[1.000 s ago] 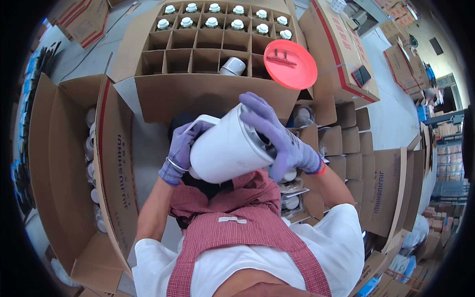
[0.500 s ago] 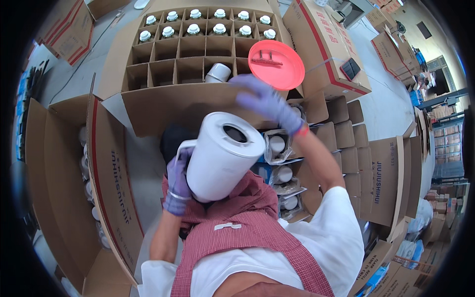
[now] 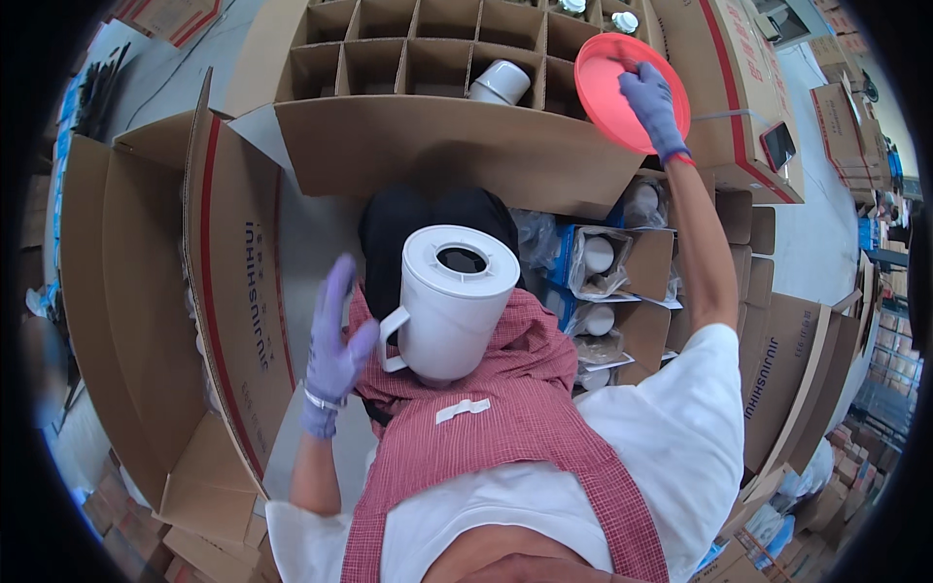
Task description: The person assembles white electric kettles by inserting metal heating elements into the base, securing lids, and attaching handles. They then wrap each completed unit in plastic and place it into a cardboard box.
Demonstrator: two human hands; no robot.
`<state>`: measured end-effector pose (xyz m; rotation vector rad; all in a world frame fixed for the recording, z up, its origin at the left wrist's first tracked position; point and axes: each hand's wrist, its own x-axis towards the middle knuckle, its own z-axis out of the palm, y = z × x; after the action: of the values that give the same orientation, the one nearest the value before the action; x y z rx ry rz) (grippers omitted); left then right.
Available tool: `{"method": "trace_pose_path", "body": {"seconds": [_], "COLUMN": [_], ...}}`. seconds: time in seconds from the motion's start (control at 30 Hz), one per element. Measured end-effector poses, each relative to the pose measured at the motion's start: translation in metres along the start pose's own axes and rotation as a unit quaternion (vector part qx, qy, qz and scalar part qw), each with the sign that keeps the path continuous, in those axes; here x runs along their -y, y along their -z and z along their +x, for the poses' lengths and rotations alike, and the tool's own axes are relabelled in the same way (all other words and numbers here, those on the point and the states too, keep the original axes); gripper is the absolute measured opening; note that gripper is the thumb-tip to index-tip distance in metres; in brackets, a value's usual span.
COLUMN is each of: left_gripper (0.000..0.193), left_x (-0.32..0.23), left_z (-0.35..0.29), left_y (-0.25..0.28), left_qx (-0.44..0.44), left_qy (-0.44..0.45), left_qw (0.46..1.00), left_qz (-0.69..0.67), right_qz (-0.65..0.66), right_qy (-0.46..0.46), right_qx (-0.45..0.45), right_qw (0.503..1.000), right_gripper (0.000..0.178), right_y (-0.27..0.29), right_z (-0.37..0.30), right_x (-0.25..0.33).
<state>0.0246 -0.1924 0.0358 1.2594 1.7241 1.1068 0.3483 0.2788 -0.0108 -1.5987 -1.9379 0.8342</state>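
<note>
A white thermos jug (image 3: 457,321) without a lid stands in my lap on the red checked apron, slightly tilted, its round dark opening facing up. Its handle points left, towards my left hand (image 3: 335,355), which is apart from it with the fingers spread and nothing in them. Out to the far right, my right hand (image 3: 649,97) is over the red round plastic tray (image 3: 607,83). Its fingers are closed on a small dark reddish-brown metal tool (image 3: 625,62), mostly hidden by the hand. A white cup-like lid (image 3: 501,83) lies tilted in a carton compartment nearby.
A divided carton (image 3: 418,136) stands in front, with white-capped bottles at its far edge. An opened carton (image 3: 228,291) is at left. Bagged white-topped items (image 3: 598,255) in boxes lie at right. A phone (image 3: 777,146) rests on the closed carton at far right.
My left hand has let go of the jug's handle and opened. My right hand has moved right and away to the tool in the red tray. The view has tipped down and shifted.
</note>
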Motion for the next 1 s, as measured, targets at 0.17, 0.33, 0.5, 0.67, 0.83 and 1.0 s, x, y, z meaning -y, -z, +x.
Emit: {"method": "trace_pose_path", "body": {"seconds": [0.17, 0.33, 0.5, 0.67, 0.83, 1.0], "left_gripper": [0.073, 0.069, 0.082, 0.087, 0.089, 0.089], "left_x": [-0.018, -0.041, -0.055, -0.059, -0.056, -0.051], "left_z": [0.048, 0.02, 0.001, -0.009, -0.015, -0.016], "left_y": [-0.052, -0.074, -0.101, -0.11, -0.113, -0.11], "left_qx": [0.074, 0.015, -0.068, -0.058, -0.052, -0.054], "left_qy": [-0.076, -0.103, -0.161, -0.181, -0.188, -0.192], "left_qw": [0.994, 0.987, 0.952, 0.939, 0.933, 0.937], "left_qz": [0.024, 0.122, 0.252, 0.286, 0.302, 0.288], "right_qz": [0.556, 0.357, 0.276, 0.339, 0.317, 0.352], "right_qy": [-0.258, -0.276, -0.22, -0.368, -0.384, -0.367], "right_qx": [0.269, 0.499, 0.525, 0.511, 0.51, 0.483], "right_qw": [0.743, 0.74, 0.775, 0.699, 0.702, 0.713], "right_gripper": [0.037, 0.033, 0.031, 0.027, 0.022, 0.026], "right_y": [-0.008, -0.011, -0.008, -0.01, -0.011, -0.012], "right_z": [-0.145, -0.233, -0.244, -0.246, -0.25, -0.242], "right_x": [0.094, 0.137, 0.142, 0.144, 0.147, 0.15]}}
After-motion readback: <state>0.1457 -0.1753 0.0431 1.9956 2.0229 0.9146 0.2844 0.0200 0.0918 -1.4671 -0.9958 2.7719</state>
